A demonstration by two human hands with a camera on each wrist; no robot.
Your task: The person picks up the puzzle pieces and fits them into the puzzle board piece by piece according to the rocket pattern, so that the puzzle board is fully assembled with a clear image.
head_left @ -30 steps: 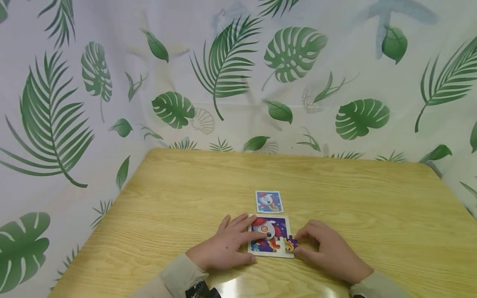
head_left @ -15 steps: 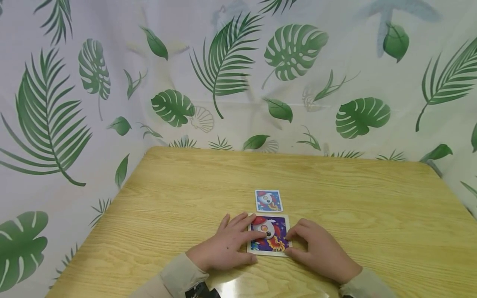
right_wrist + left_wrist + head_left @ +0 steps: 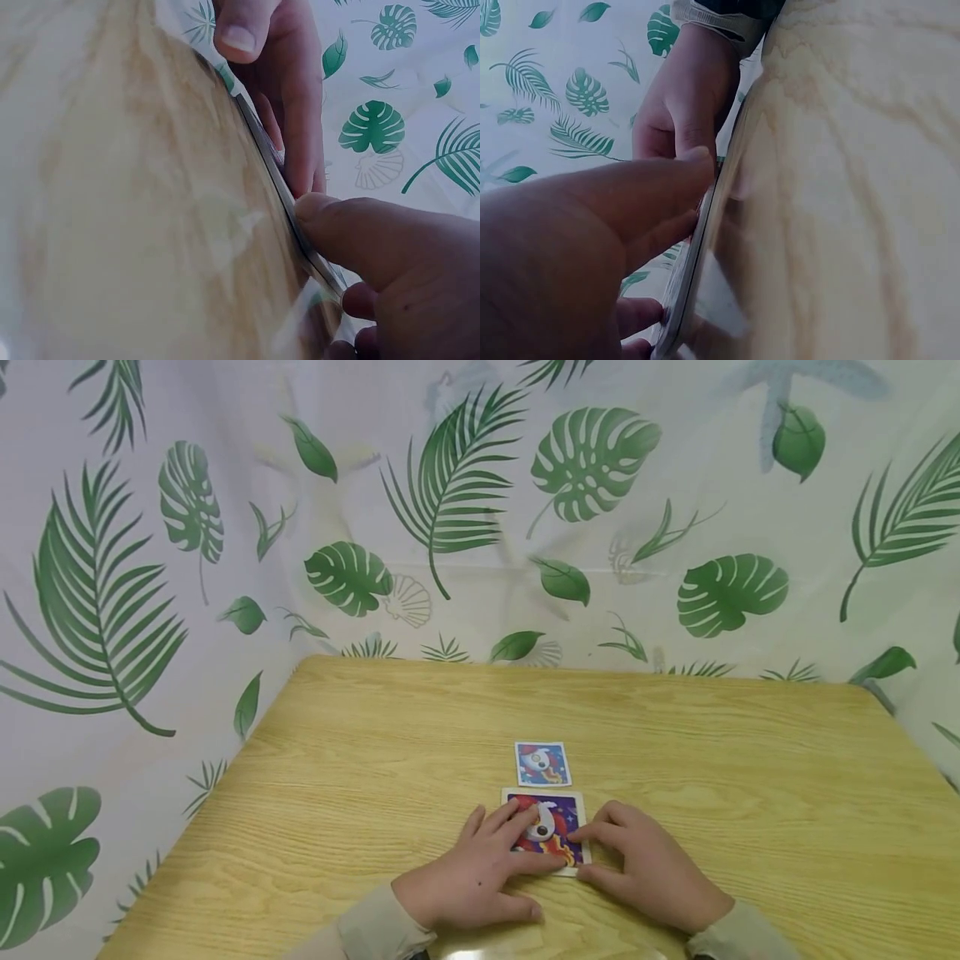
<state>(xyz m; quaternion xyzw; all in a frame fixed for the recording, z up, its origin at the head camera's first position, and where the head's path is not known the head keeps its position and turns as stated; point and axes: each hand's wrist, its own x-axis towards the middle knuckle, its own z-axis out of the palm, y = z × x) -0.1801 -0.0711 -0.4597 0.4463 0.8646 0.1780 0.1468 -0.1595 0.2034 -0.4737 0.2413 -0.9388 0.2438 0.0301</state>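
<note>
A small jigsaw puzzle [image 3: 561, 818] in a pale frame lies on the table, its picture a white creature with red on a purple ground. My left hand [image 3: 480, 877] rests across it with spread fingers; the index fingertip presses near the lower right of the picture. At the right side, my right hand [image 3: 648, 860] grips with bent fingers, forefinger on the picture and thumb at the lower right corner. Seen edge-on in the right wrist view, the puzzle board [image 3: 274, 176] sits between both hands. Part of the picture is hidden under my left fingers.
Just behind the puzzle lies a small picture card [image 3: 543, 764] with the same creature on blue. The wood-grain table [image 3: 360, 743] reaches back to a white curtain [image 3: 465, 618] printed with green leaves.
My right hand has moved left, bringing the puzzle piece it held into the lower right gap. My left hand has then slid right, its index finger now over that corner.
</note>
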